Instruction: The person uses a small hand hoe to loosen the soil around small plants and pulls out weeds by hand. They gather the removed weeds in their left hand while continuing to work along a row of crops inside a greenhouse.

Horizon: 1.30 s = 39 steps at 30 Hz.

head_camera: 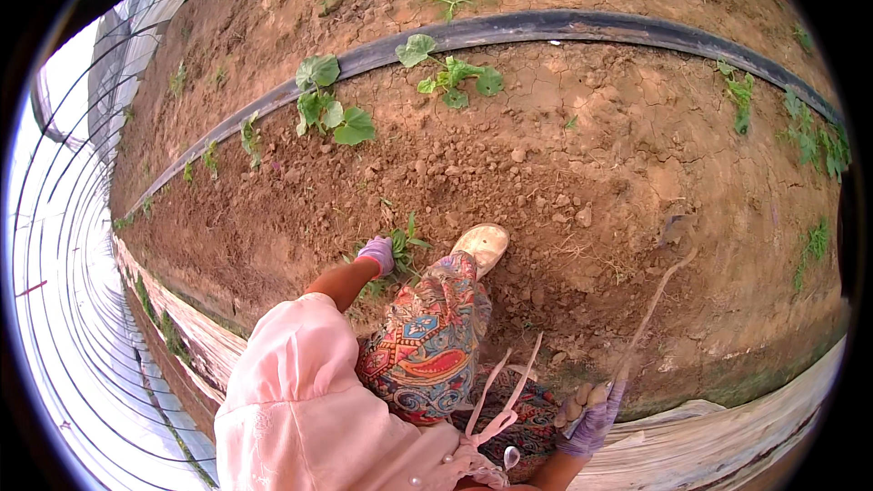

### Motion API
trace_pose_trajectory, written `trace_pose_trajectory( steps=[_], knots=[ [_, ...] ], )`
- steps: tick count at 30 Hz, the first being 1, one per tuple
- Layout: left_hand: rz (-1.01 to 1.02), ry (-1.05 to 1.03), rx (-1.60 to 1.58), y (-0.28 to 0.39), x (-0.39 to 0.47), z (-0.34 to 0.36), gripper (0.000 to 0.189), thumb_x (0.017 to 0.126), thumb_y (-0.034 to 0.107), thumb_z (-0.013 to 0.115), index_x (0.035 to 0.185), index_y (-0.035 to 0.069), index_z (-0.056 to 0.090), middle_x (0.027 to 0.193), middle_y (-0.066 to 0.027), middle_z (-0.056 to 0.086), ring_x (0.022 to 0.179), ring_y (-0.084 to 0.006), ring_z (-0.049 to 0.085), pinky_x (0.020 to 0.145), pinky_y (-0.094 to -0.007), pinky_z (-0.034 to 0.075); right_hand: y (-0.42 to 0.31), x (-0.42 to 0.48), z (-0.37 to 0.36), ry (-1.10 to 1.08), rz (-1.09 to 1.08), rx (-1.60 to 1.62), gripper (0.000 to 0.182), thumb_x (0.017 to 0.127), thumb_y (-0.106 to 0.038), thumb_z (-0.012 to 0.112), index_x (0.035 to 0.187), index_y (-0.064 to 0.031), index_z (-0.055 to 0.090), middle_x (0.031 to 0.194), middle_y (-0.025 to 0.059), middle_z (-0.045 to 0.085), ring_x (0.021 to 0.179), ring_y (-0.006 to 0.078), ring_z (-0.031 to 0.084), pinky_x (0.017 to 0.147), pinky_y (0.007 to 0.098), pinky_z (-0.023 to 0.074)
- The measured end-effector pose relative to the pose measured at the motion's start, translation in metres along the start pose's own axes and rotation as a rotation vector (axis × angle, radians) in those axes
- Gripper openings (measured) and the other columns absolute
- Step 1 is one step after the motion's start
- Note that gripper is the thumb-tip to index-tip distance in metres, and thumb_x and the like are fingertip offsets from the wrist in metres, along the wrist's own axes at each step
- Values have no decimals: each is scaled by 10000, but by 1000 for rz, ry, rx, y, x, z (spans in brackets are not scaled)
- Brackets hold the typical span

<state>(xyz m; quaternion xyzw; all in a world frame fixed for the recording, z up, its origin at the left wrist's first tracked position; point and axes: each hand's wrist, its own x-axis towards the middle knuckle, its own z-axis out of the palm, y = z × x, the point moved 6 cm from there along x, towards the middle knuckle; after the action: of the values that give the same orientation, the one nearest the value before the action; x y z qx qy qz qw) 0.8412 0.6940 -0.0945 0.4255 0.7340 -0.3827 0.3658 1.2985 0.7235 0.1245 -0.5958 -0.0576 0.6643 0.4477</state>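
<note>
My left hand (377, 257), in a light purple work glove, is closed around a clump of leafy green weeds (404, 245) low over the soil. Its fingers are bunched, and leaves stick out beside them. At the lower right, my right hand (592, 416) wears a similar glove with tan fingers. It grips the thin, slightly bent handle (651, 303) of what looks like a hoe. The dark, blurred blade (676, 226) sits at the far end over the dirt. My shoe (483, 245) stands on loose soil between the two hands.
A black drip-irrigation hose (566, 26) curves across the brown soil (545, 150). Broad-leaved seedlings (334, 112) and other green plants (740, 99) grow along it. Plastic sheeting (709, 436) edges the bed. Hooped greenhouse film (61, 232) rises at left.
</note>
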Motion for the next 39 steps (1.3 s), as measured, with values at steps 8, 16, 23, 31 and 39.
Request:
trace_pose_trajectory(
  steps=[8, 16, 23, 31, 39],
  knots=[
    [40, 55, 80, 29, -29, -14, 353, 668, 111, 591, 1017, 74, 551, 1087, -132, 515, 1060, -273, 466, 844, -357, 422, 23, -20, 14, 25, 227, -215, 650, 805, -168, 497, 1338, -239, 132, 552, 4, 371, 381, 95, 341, 315, 218, 296],
    [-163, 9, -251, -95, -198, -35, 349, 651, 178, 608, 985, 91, 560, 1056, -137, 523, 995, -300, 503, 832, -379, 424, 71, -73, 32, -69, 372, -502, 619, 812, -109, 484, 1332, -120, 148, 999, 114, 498, 602, 128, 480, 645, 282, 461],
    [-351, -111, -363, -200, -306, -12, 419, 620, 233, 640, 1007, 92, 566, 1070, -154, 506, 993, -307, 502, 826, -375, 429, 22, -94, 106, 9, 479, -378, 385, 855, -281, 443, 1202, -139, 357, 530, -29, 356, 425, 69, 368, 354, 192, 302],
    [-402, -231, -793, -212, -360, 20, 263, 642, 200, 565, 832, 30, 626, 855, -184, 599, 834, -315, 580, 690, -383, 475, -62, -104, 269, -463, 144, -1102, 552, 758, -8, 464, 1275, -27, 271, 1079, 87, 471, 863, 175, 472, 750, 271, 416],
    [-456, -257, -979, -181, -398, -51, 276, 659, 200, 560, 882, 48, 619, 882, -179, 599, 853, -318, 576, 706, -395, 469, -85, -73, 352, -610, 251, -1119, 591, 757, 4, 458, 1303, -55, 240, 1147, 89, 429, 946, 186, 459, 781, 287, 416]
  ],
)
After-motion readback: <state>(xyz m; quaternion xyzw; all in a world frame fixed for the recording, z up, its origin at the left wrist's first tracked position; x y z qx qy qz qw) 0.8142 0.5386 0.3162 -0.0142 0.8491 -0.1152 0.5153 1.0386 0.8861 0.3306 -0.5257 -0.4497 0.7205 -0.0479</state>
